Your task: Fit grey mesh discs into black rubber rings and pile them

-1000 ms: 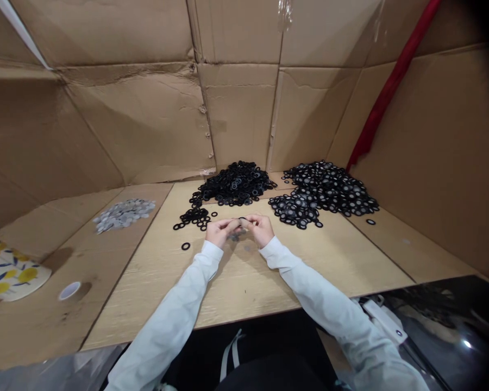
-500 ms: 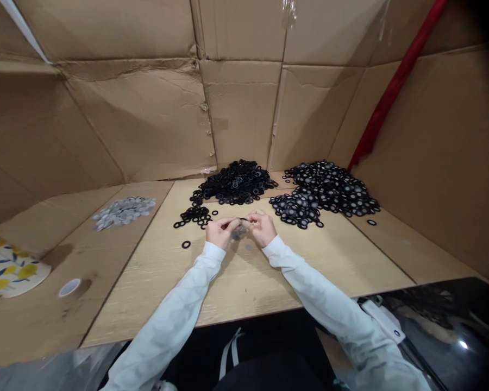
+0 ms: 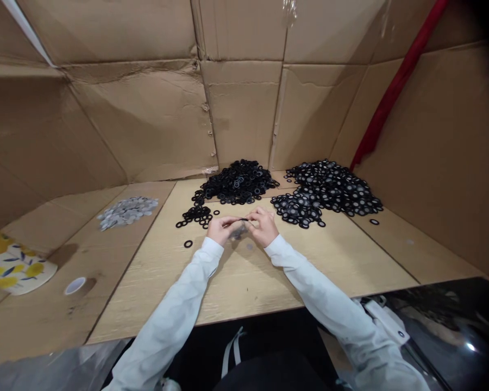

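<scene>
My left hand (image 3: 220,230) and my right hand (image 3: 264,228) meet over the middle of the table, fingers pinched from both sides on a small black ring (image 3: 243,219). Beneath the fingers lie a few grey discs (image 3: 238,232), partly covered, and one disc (image 3: 249,247) rests nearer me. Behind my hands rises a heap of black rings (image 3: 240,182). A smaller group of rings (image 3: 196,215) and a single ring (image 3: 188,244) lie left of my left hand. To the right is a pile of rings with grey centres (image 3: 334,187).
Grey discs (image 3: 128,210) form a pile at the left. Nearer me on that side are a small white round lid or cup (image 3: 75,285) and a lemon-patterned container (image 3: 14,263). Cardboard walls (image 3: 244,114) enclose the table, with red cloth (image 3: 395,87) at the right.
The whole view has shifted slightly. Both hands stay together at the ring, with the fingers moved only a little.
</scene>
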`<move>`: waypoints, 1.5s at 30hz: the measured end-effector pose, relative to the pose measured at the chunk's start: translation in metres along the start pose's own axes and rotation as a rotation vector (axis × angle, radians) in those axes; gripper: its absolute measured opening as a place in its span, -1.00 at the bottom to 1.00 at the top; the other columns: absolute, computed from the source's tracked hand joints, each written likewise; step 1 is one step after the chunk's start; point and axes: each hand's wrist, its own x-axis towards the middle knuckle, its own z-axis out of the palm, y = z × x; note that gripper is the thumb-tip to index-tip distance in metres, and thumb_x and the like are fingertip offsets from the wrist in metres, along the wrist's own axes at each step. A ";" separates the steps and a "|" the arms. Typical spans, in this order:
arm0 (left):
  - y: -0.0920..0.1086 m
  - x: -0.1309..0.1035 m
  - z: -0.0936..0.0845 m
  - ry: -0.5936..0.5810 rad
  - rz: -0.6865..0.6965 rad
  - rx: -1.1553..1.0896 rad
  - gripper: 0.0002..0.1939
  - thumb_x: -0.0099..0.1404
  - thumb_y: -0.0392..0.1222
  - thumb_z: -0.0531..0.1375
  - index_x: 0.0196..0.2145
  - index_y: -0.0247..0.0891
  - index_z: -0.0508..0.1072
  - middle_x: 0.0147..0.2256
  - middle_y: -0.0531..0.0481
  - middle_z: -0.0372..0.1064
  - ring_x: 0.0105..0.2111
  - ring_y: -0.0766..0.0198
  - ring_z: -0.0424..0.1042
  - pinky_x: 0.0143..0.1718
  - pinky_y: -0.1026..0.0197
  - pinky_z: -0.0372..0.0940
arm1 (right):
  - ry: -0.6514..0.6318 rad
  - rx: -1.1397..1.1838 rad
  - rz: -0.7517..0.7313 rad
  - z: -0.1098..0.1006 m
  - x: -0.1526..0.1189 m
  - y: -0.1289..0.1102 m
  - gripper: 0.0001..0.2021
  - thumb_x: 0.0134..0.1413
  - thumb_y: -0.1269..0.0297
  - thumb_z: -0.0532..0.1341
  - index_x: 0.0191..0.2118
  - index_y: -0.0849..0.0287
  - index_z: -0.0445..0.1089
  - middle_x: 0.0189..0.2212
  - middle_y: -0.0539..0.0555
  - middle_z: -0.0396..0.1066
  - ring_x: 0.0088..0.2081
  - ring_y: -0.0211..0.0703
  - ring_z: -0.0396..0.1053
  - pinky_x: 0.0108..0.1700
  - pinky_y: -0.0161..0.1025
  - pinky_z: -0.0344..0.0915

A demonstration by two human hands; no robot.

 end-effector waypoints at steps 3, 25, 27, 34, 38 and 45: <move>-0.001 0.000 0.004 0.070 -0.120 -0.198 -0.75 -0.29 -0.19 0.30 -0.56 -0.36 0.47 -0.51 -0.10 0.43 -0.47 0.21 0.39 -0.26 0.12 0.24 | -0.045 0.266 0.054 0.002 0.002 0.003 -0.89 -0.24 0.33 0.16 -0.50 0.23 0.38 -0.52 0.01 0.21 -0.42 -0.24 0.17 -0.34 -0.25 0.09; -0.009 -0.008 0.014 0.236 -0.083 -0.176 -0.77 -0.25 -0.22 0.29 -0.53 -0.36 0.49 -0.50 -0.10 0.43 -0.48 0.25 0.38 -0.30 0.15 0.25 | 0.045 0.060 0.108 0.014 -0.005 0.000 -0.88 -0.13 0.34 0.06 -0.55 0.18 0.29 -0.52 0.00 0.18 -0.40 -0.25 0.16 -0.33 -0.28 0.06; -0.009 -0.009 0.015 0.269 -0.051 -0.129 -0.77 -0.23 -0.21 0.27 -0.52 -0.36 0.49 -0.46 -0.12 0.43 -0.44 0.23 0.39 -0.29 0.16 0.25 | 0.053 -0.020 0.115 0.012 -0.006 -0.001 -0.89 -0.11 0.34 0.05 -0.52 0.18 0.30 -0.48 0.01 0.20 -0.36 -0.22 0.16 -0.29 -0.25 0.04; -0.002 -0.011 0.012 0.174 0.013 -0.036 -0.78 -0.20 -0.21 0.25 -0.50 -0.35 0.49 -0.44 -0.12 0.44 -0.40 0.19 0.39 -0.28 0.16 0.25 | 0.012 -0.118 0.048 0.011 -0.007 -0.004 -0.88 -0.08 0.36 0.03 -0.49 0.20 0.29 -0.43 0.04 0.22 -0.31 -0.19 0.17 -0.29 -0.24 -0.01; -0.001 -0.013 0.012 0.149 0.019 -0.041 -0.77 -0.19 -0.21 0.25 -0.49 -0.34 0.49 -0.44 -0.10 0.44 -0.38 0.18 0.39 -0.24 0.14 0.24 | 0.070 -0.181 -0.012 0.011 -0.009 -0.003 -0.89 -0.08 0.36 0.04 -0.46 0.20 0.29 -0.41 0.05 0.22 -0.27 -0.16 0.16 -0.25 -0.19 -0.03; -0.005 -0.007 0.013 0.138 -0.134 -0.321 -0.67 -0.31 -0.20 0.31 -0.48 -0.37 0.48 -0.44 -0.12 0.43 -0.46 0.23 0.40 -0.26 0.12 0.26 | -0.001 0.234 0.004 0.010 -0.002 0.005 -0.88 -0.12 0.28 0.08 -0.53 0.19 0.29 -0.52 -0.01 0.14 -0.44 -0.28 0.14 -0.37 -0.31 0.10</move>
